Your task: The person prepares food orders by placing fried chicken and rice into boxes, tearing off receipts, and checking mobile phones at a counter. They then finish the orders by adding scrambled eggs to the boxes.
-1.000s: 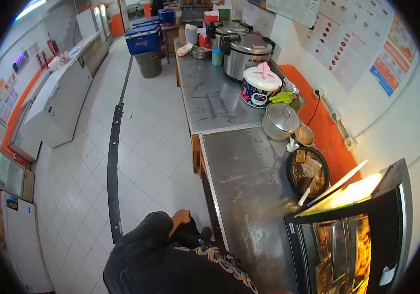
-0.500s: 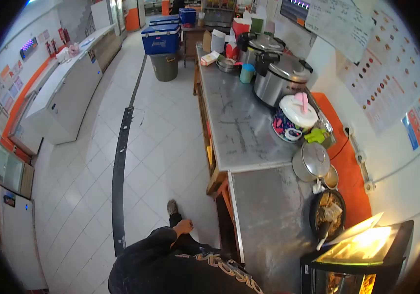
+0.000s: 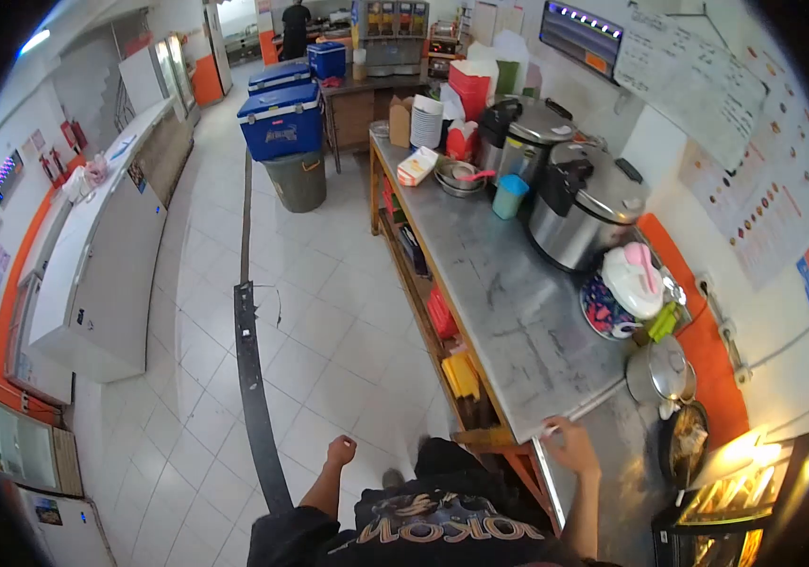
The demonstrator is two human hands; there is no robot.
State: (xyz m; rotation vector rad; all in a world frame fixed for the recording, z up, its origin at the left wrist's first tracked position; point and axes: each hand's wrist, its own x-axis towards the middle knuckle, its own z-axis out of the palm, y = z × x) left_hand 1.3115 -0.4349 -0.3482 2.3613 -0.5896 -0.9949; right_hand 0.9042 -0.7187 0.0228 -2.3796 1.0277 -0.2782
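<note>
My left hand (image 3: 341, 451) hangs over the tiled floor with its fingers curled in, and nothing shows in them. Above the near corner of the steel worktable (image 3: 508, 321) is my right hand (image 3: 571, 449), fingers bent together. Something small and whitish shows at its fingertips, too small to name. Right of that hand stand a lidded metal pot (image 3: 657, 370) and a dark pan (image 3: 686, 439) of food. A lit glass food warmer (image 3: 740, 491) glows at the lower right.
Two large pressure cookers (image 3: 584, 208), a patterned pot with a white lid (image 3: 623, 288), metal bowls (image 3: 461, 178) and a turquoise cup (image 3: 510, 197) line the table. Ahead, a blue cooler (image 3: 281, 123) sits on a grey bin (image 3: 297, 181). White chest freezers (image 3: 107, 283) run along the left. A person (image 3: 295, 28) stands far back.
My view has shifted forward and tilted up, so more of the far room shows. My right hand has come into view over the table. My left hand stays low, fingers curled.
</note>
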